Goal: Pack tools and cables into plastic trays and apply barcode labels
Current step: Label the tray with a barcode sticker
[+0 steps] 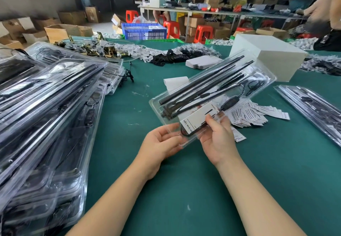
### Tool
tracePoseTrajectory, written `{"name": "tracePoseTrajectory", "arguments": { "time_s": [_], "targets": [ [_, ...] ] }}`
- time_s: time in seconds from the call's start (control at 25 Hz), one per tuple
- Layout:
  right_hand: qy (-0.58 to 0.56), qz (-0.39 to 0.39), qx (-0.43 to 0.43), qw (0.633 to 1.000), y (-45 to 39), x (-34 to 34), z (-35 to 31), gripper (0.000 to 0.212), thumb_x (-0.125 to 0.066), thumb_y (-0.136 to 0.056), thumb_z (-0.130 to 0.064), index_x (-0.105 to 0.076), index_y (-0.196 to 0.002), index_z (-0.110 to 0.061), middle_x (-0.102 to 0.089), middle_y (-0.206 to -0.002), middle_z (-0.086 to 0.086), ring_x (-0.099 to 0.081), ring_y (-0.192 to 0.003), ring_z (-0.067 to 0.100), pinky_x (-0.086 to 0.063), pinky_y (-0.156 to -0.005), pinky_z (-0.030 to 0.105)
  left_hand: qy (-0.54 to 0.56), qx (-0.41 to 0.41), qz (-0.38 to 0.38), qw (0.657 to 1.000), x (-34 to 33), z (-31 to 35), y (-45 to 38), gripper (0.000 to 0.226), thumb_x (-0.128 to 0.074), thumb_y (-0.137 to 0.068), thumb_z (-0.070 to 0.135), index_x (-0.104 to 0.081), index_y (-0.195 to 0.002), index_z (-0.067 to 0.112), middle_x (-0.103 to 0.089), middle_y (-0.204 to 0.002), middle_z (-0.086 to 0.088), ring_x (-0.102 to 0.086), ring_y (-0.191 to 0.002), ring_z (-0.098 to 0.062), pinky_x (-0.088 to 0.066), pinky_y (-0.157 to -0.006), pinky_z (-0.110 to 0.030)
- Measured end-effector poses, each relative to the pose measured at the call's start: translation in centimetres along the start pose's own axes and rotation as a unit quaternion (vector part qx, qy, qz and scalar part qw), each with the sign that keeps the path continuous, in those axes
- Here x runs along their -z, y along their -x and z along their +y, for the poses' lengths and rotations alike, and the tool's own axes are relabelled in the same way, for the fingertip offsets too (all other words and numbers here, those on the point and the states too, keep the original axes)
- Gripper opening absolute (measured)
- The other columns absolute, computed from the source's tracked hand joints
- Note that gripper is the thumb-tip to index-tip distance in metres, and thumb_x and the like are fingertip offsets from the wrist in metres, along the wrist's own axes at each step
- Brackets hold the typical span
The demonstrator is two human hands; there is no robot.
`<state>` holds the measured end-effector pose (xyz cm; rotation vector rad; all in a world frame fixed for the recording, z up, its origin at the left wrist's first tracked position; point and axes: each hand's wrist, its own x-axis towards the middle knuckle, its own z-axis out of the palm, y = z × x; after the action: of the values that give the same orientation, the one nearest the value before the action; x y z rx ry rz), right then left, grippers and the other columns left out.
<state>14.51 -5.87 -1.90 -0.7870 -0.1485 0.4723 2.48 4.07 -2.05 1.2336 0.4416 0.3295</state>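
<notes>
I hold a clear plastic tray [258, 80] above the green table, tilted up toward the far right. Inside it lie black rods [201, 84], a black cable with an inline controller [229, 102] and a white card [197, 115] printed "Grow Light". My left hand [162, 143] cups the tray's near corner from below, fingers curled under it. My right hand [219, 139] grips the near end, with the thumb pressing on top of the card. A pile of barcode labels [254, 114] lies on the table just right of the tray.
A tall stack of filled clear trays [46, 110] covers the left side. More filled trays [313, 106] lie at the right. A white box [267, 54], folded white cards [201, 63], brass hardware [96, 48] and black cables [166, 58] sit farther back. People work at far tables.
</notes>
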Motion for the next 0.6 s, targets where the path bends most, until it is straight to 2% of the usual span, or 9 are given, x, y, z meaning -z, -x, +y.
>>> {"name": "tracePoseTrajectory", "arguments": {
  "time_s": [0.12,0.32,0.4,0.48,0.6],
  "targets": [
    [0.03,-0.024,0.005,0.999,0.4,-0.4,0.6,0.029,-0.046,-0.097,0.002,-0.053,-0.109,-0.024,-0.071,-0.099,0.001,-0.069,-0.087,0.015,-0.058,-0.072,0.034,0.008,0.009,0.072,0.997,0.0,0.1,0.0,0.023,-0.059,-0.087,0.0,-0.067,-0.109,0.004,-0.071,-0.076,-0.001,-0.064,-0.064,-0.008,-0.052,-0.061,-0.019],
    [0.059,-0.037,0.019,0.997,0.6,-0.7,0.8,0.032,-0.048,-0.096,0.002,-0.052,-0.111,-0.026,-0.072,-0.1,-0.002,-0.068,-0.091,0.013,-0.056,-0.076,0.03,0.007,0.002,0.112,0.994,0.0,0.4,-0.1,0.02,-0.054,-0.088,-0.001,-0.07,-0.098,0.007,-0.075,-0.087,-0.005,-0.07,-0.073,-0.011,-0.057,-0.065,-0.022],
    [0.065,-0.035,0.018,0.997,0.7,-0.6,0.8,0.033,-0.048,-0.096,0.002,-0.052,-0.111,-0.027,-0.072,-0.098,-0.004,-0.068,-0.089,0.012,-0.055,-0.077,0.03,0.015,0.004,0.115,0.993,0.1,0.3,-0.2,0.019,-0.055,-0.088,-0.003,-0.069,-0.097,0.006,-0.075,-0.083,-0.005,-0.069,-0.07,-0.011,-0.057,-0.063,-0.022],
    [0.077,-0.026,0.011,0.997,0.7,-0.6,1.0,0.033,-0.049,-0.096,0.0,-0.051,-0.11,-0.029,-0.072,-0.096,-0.006,-0.068,-0.088,0.01,-0.051,-0.084,0.034,0.023,0.002,0.118,0.993,0.4,0.3,-0.2,0.016,-0.056,-0.088,-0.004,-0.068,-0.094,0.005,-0.073,-0.077,-0.004,-0.066,-0.063,-0.01,-0.056,-0.061,-0.021],
    [0.103,-0.014,0.009,0.995,1.0,-0.7,1.6,0.032,-0.051,-0.096,-0.002,-0.051,-0.108,-0.032,-0.071,-0.098,-0.006,-0.065,-0.095,0.014,-0.047,-0.091,0.04,0.026,-0.002,0.151,0.988,0.6,0.4,-0.5,0.016,-0.058,-0.087,-0.007,-0.067,-0.087,0.006,-0.072,-0.069,-0.005,-0.064,-0.057,-0.009,-0.055,-0.056,-0.021]
  ]
}}
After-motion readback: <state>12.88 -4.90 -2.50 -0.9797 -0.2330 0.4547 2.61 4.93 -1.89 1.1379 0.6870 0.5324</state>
